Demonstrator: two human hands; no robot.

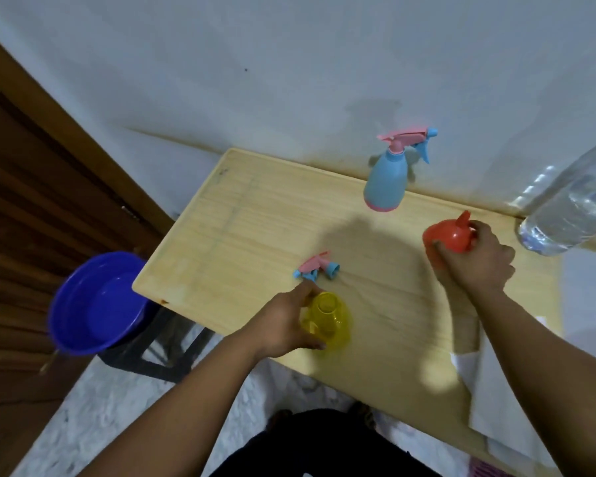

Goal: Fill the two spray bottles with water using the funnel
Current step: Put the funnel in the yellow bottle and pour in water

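My left hand (pixel 283 325) grips a yellow spray bottle (pixel 327 320) that stands near the table's front edge with its neck open and no cap. Its pink and blue spray head (pixel 315 266) lies on the table just beyond it. My right hand (pixel 475 259) holds a red funnel (pixel 449 235) that rests wide end down on the table, spout pointing up. A blue spray bottle (pixel 387 180) with its pink and blue trigger head on stands at the back by the wall. A large clear water bottle (pixel 572 204) stands at the right.
The wooden table (pixel 241 222) stands against a white wall. A blue basin (pixel 97 304) sits on a dark stool to the left of the table. A white cloth (pixel 479 383) hangs over the table's front right edge. A brown door is at far left.
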